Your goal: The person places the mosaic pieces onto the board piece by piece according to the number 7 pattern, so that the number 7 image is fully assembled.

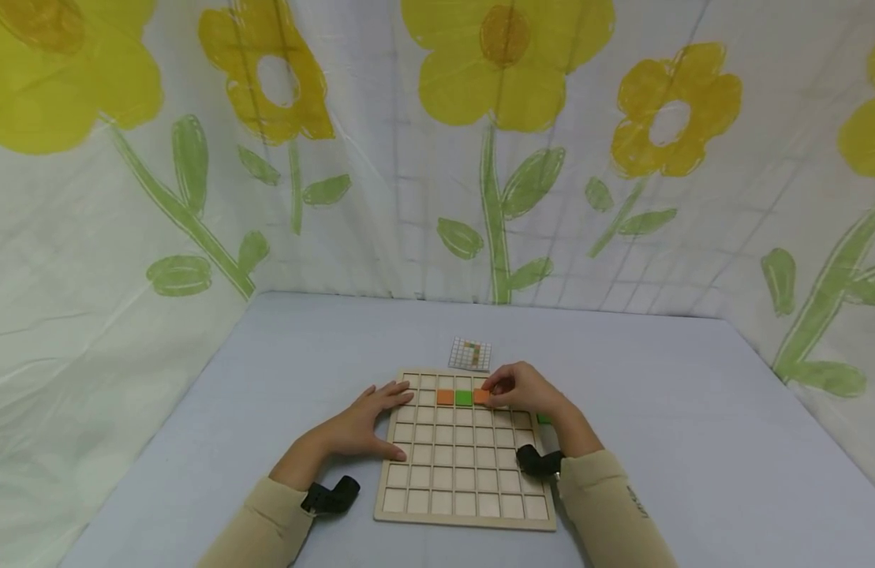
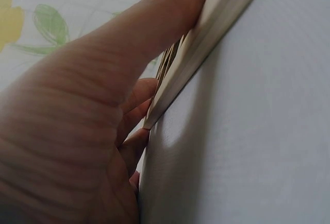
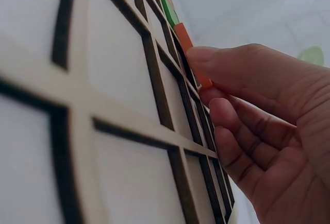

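A wooden grid board [image 1: 443, 502] with square cells lies on the table. In its second row from the far side sit an orange tile [image 1: 445, 397] and a green tile [image 1: 463, 397], side by side. My right hand [image 1: 525, 388] pinches another orange tile [image 3: 183, 36] between thumb and fingers, at the cell just right of the green one. In the right wrist view this tile stands tilted, its edge at the grid. My left hand [image 1: 357, 426] rests on the board's left edge, fingers and thumb spread.
Beyond the board's far edge lies a small card [image 1: 469, 354] with a coloured grid pattern. Something green [image 1: 544, 419] shows beside the board at the right, mostly hidden by the right wrist. A flower-printed curtain [image 1: 380, 213] hangs behind the pale table [image 1: 267, 363].
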`<state>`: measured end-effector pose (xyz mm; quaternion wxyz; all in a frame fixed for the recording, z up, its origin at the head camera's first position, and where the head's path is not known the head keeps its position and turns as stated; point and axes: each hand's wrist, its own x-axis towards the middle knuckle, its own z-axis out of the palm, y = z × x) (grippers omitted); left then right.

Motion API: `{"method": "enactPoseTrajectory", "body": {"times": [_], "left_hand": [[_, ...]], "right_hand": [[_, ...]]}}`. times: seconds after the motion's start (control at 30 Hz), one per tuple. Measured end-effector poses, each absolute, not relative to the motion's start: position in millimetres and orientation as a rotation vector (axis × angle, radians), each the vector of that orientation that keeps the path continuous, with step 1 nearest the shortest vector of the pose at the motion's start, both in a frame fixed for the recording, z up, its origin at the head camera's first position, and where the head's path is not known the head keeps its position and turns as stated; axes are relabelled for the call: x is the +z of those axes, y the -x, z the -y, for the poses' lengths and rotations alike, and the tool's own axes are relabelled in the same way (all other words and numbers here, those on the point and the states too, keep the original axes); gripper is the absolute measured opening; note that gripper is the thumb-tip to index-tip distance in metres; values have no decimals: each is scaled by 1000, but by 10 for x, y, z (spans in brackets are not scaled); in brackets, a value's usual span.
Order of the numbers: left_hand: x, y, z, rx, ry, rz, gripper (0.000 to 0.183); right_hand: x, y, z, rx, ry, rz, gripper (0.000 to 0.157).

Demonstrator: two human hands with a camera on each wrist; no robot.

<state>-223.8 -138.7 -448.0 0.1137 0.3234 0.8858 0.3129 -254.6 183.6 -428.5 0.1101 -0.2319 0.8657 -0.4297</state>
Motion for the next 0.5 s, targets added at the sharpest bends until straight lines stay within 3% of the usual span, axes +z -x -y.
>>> {"method": "enactPoseTrajectory", "body": {"times": [0.5], "left_hand": [[-4457, 2225, 1386, 913, -956, -2598, 93]], "right_hand": [[-4063, 2385, -1741, -1282, 710, -2550, 21]]}}
